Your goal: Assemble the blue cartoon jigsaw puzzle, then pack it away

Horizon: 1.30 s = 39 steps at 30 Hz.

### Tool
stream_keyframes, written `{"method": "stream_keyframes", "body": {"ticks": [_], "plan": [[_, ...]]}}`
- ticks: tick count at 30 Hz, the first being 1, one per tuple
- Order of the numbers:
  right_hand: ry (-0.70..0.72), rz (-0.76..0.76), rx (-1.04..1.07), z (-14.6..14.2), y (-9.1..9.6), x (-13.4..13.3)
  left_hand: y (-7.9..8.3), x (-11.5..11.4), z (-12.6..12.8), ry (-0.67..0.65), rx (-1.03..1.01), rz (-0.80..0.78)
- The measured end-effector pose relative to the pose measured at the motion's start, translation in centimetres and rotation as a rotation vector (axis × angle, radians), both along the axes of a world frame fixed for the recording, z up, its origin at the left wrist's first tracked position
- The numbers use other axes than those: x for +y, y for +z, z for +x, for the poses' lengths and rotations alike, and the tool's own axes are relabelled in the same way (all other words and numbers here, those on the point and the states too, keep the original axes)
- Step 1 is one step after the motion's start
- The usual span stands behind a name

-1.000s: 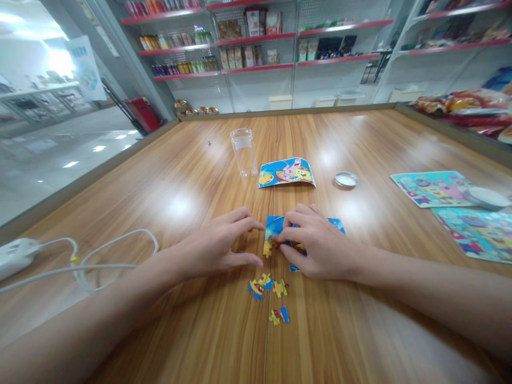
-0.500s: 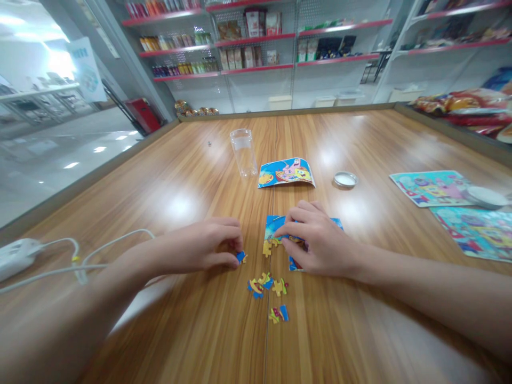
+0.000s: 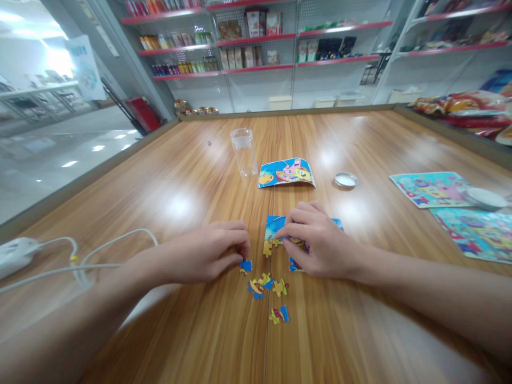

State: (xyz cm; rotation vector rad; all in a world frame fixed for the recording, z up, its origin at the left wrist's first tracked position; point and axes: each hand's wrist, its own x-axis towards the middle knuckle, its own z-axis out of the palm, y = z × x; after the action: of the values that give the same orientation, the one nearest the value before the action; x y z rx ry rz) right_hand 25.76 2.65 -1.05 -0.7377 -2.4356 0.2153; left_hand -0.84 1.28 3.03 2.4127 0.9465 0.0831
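A partly joined cartoon jigsaw (image 3: 274, 232) lies on the wooden table (image 3: 192, 181) in front of me. My right hand (image 3: 316, 240) rests on top of it, fingers curled and pressing the joined pieces down. My left hand (image 3: 208, 253) is to its left, fingers closed in a pinch on a small blue puzzle piece (image 3: 245, 265) at the table surface. Several loose pieces (image 3: 267, 285) lie just below the hands, with two more pieces (image 3: 279, 314) nearer to me.
A clear plastic jar (image 3: 244, 152) stands upright beyond the puzzle, beside a curled picture card (image 3: 286, 172) and a white lid (image 3: 346, 180). Finished puzzle sheets (image 3: 436, 188) lie at right. A white power strip and cable (image 3: 48, 256) sit at left. Shop shelves stand behind.
My left hand drew back from the jigsaw to the left, pinched a blue piece, then slid it slightly right and toward me. My right hand stayed on the jigsaw.
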Motion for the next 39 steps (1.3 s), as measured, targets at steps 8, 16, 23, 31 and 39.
{"method": "stream_keyframes", "body": {"ticks": [8,16,23,31,39], "plan": [[-0.176,-0.028,0.1,0.3,0.0,0.6,-1.2,-1.3,1.8,-0.127,-0.159,-0.031],[-0.27,-0.133,-0.111,0.4,-0.4,0.8,-2.0,-1.6,2.3,-0.051,-0.212,-0.022],[-0.139,-0.102,-0.117,0.5,-0.3,1.8,-3.2,-0.8,2.3,-0.013,-0.275,0.249],[0.103,-0.001,-0.149,0.7,1.4,-1.7,-4.6,0.8,1.3,-0.062,-0.176,0.42],[0.183,-0.058,-0.297,0.4,2.0,-2.9,-4.7,0.7,1.3,-0.066,-0.14,0.432]]}}
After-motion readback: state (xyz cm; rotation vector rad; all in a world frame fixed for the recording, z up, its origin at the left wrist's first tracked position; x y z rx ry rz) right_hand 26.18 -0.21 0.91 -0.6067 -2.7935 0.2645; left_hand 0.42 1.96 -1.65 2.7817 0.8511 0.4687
